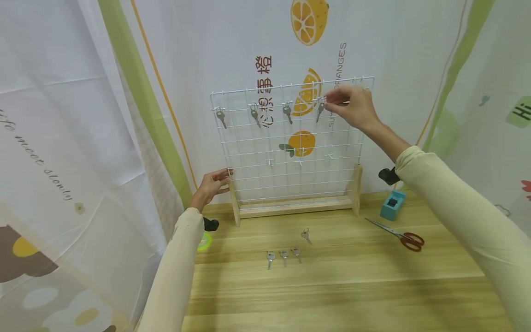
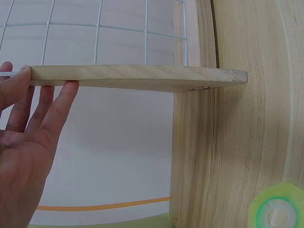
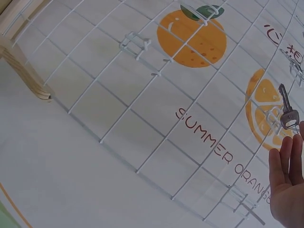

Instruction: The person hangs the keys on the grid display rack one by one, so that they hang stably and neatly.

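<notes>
1. Already, four keys hang along the upper row of the wire rack (image 1: 290, 138): the first key (image 1: 221, 119), the second key (image 1: 255, 115), the third key (image 1: 287, 114) and the fourth key (image 1: 320, 111), each on its own small hook.
2. Four loose keys (image 1: 286, 254) lie on the wooden table (image 1: 352, 286) in front of the rack, three in a short row and one a little behind them; judging from this, about half the hanging is done.
3. Three bare hooks (image 1: 299, 160) stand in a lower row of the rack, with others near its top edge.
4. At the fourth key, the right hand (image 1: 350, 107) is raised to the upper right of the rack, fingertips brought together just beside the key's head. The right wrist view shows this key (image 3: 286, 111) hanging on its hook, with the fingers (image 3: 285, 159) directly below and apparently straight, so whether they pinch the key or hook cannot be told.
5. Meanwhile the left hand (image 1: 212, 184) steadies the rack, its straight fingers (image 2: 50, 109) resting against the wooden side post (image 2: 137, 77).
6. Scissors (image 1: 400, 234) and a blue box (image 1: 392, 204) lie to the right.
</notes>
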Motion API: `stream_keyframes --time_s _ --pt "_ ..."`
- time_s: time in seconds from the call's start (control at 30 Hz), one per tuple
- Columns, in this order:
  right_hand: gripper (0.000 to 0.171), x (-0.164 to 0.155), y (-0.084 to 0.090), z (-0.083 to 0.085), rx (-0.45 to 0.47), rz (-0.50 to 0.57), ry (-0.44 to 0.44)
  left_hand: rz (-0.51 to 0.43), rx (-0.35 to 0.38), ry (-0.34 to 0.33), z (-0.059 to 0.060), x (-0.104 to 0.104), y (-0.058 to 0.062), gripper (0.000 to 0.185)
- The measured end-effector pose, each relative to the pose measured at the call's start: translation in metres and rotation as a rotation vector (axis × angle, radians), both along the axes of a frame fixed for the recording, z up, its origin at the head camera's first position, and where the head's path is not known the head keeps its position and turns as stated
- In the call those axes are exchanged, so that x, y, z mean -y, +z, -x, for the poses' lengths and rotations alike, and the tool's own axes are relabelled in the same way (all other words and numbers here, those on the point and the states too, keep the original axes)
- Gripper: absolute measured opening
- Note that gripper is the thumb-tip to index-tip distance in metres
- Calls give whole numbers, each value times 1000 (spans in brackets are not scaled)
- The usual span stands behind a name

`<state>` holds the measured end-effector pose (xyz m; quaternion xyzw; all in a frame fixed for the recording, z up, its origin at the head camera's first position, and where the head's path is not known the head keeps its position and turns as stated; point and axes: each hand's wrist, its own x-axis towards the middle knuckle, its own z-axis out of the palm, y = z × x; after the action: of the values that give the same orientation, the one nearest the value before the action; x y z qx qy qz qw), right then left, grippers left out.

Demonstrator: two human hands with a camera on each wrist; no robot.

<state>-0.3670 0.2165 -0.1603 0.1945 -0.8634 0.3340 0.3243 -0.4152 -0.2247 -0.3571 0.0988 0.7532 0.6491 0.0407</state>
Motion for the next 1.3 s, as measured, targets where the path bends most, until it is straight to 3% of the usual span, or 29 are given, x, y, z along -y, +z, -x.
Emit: stream_keyframes --time_s 0.27,0.6,1.3 --pt "29 -6 -14 -5 4 8 30 8 -24 0 -5 4 1 49" --pt "27 -9 -39 -17 16 -41 78 1 6 7 0 3 -2 51" --pt "22 -9 -132 -26 112 -121 239 -19 1 13 3 -2 -1 52"
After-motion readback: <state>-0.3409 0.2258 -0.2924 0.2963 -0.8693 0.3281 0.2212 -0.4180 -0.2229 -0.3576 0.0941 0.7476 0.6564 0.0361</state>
